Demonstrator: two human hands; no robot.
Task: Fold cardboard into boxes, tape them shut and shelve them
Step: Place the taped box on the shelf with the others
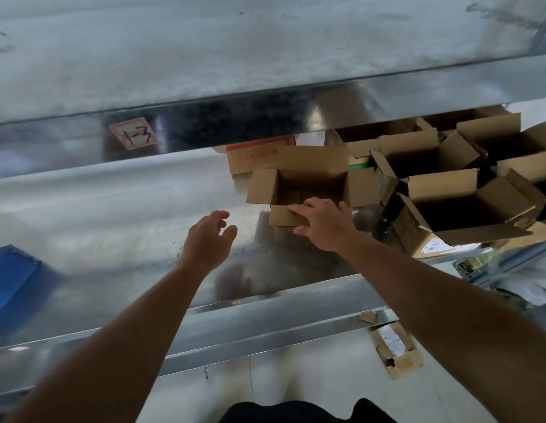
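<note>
— where's the box?
— i see the cardboard box (311, 169) upright on the metal shelf (113, 215), top open, just left of a heap of other open boxes (442, 190).
— and the hands?
— my right hand (323, 224) lies with straight fingers on its near flap, gripping nothing. my left hand (209, 239) hovers apart from the box, fingers loosely curled, empty. a blue bin (12, 279) sits far left.

This is a warehouse or stockroom: wide shelves of shiny galvanised sheet metal (113, 209), a red-bordered, hand-numbered paper label (133, 133) stuck on the upper shelf's edge, many open brown cardboard boxes (442, 184) crowded together, and a blue plastic bin (12, 276).
</note>
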